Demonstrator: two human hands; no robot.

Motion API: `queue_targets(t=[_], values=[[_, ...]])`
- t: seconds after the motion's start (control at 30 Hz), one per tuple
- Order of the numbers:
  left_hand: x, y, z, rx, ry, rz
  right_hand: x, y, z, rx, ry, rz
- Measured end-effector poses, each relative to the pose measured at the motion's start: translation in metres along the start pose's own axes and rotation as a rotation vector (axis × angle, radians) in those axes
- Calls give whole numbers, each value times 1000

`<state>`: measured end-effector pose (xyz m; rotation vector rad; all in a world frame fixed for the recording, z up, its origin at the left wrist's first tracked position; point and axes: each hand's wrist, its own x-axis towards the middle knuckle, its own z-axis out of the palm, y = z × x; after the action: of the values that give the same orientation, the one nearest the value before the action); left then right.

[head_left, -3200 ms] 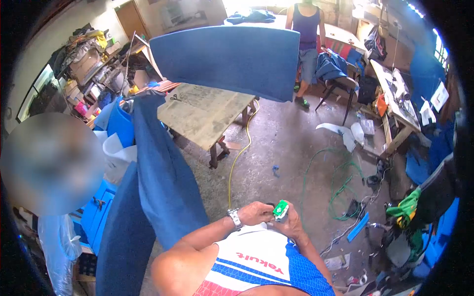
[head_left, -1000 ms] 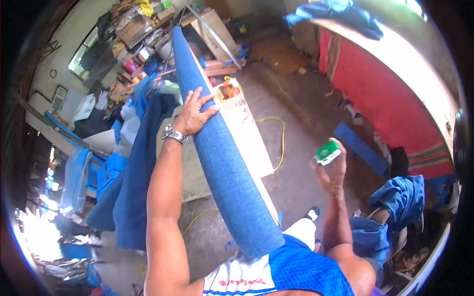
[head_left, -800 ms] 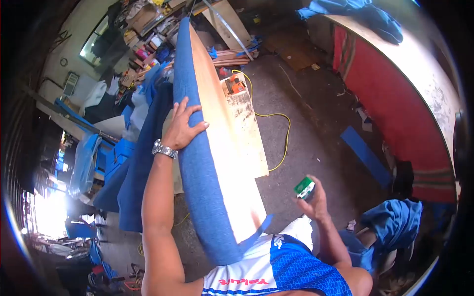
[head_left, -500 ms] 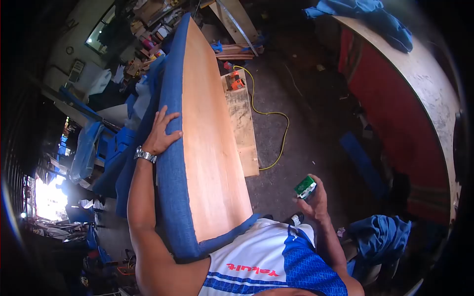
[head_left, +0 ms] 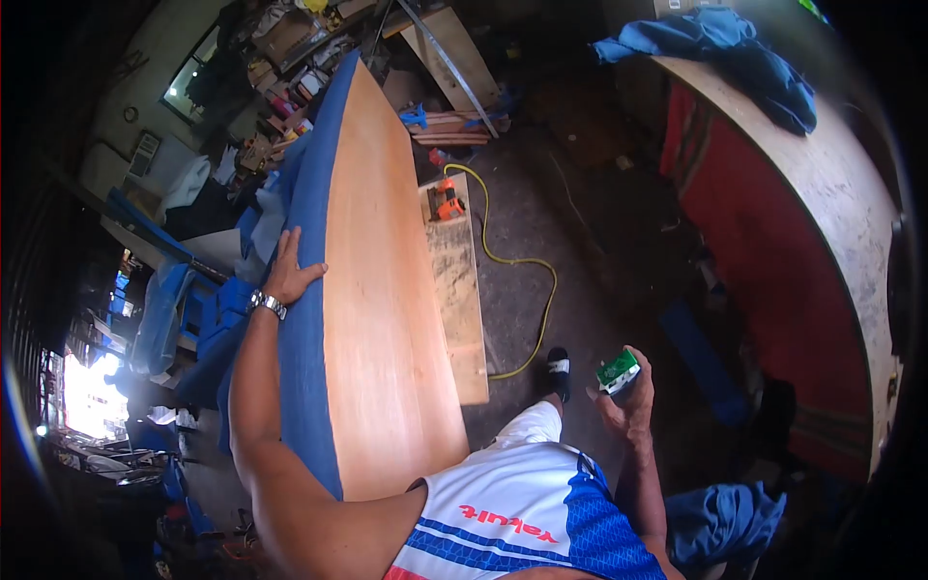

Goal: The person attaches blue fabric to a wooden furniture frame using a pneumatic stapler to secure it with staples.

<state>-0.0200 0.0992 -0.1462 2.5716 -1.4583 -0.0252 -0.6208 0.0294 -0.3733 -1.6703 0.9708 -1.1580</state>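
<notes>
A long, curved wooden panel (head_left: 387, 319) stretches away from my body, its left edge covered in blue fabric (head_left: 304, 358). My left hand (head_left: 288, 275) lies on that fabric, fingers apart and thumb reaching to the border with the bare wood. Off to the right, my right hand (head_left: 633, 411) holds up a small green-and-white box (head_left: 618, 369) between thumb and fingers. The writing on the box is too small to read.
An orange-and-black air tool (head_left: 447, 200) rests on a plywood board (head_left: 456, 290) beside the panel. From it a yellow hose (head_left: 517, 261) loops over the floor. A large curved table (head_left: 822, 164) with blue cloth (head_left: 715, 39) on top stands at right. Clutter fills the back left.
My body and view have shifted, so the panel sits lower and further left. A foot in a dark slipper now shows ahead of me. The box remains in my right hand.
</notes>
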Motion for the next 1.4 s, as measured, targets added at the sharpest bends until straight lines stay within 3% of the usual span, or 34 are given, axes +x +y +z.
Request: queue_targets(t=[0.2,0.33,0.47,0.73,0.8,0.87,0.93,0.97,1.0,1.03,1.07,1.1,1.2,1.27,1.33,1.4], values=[[159,-9,5,43,-25,-175,120,42,26,55,-7,22],[252,-47,22,59,11,-182,194,43,46,204,-18,190],[313,-57,31,122,54,-248,258,74,65,276,-20,231],[374,-37,24,186,107,-508,365,187,112,252,-334,363],[398,-38,24,233,101,-626,401,234,126,189,-445,330],[422,-17,26,207,173,-687,444,276,138,-1,-559,128],[443,-22,30,215,200,-736,490,284,155,456,-607,562],[456,-39,26,227,196,-748,510,321,157,105,-788,280],[463,-51,27,232,195,-763,545,301,165,403,-800,573],[467,-46,25,301,183,-917,557,332,169,283,-844,389],[468,-39,26,294,191,-921,567,366,170,172,-875,191],[467,-28,28,288,204,-920,578,383,175,140,-906,177],[462,-42,26,235,217,-907,605,386,197,342,-871,507],[464,-29,23,206,215,-967,597,438,200,127,-1029,180],[465,-21,28,161,238,-981,608,416,216,348,-1000,593],[467,-16,31,102,299,-943,611,418,225,313,-1059,533]])
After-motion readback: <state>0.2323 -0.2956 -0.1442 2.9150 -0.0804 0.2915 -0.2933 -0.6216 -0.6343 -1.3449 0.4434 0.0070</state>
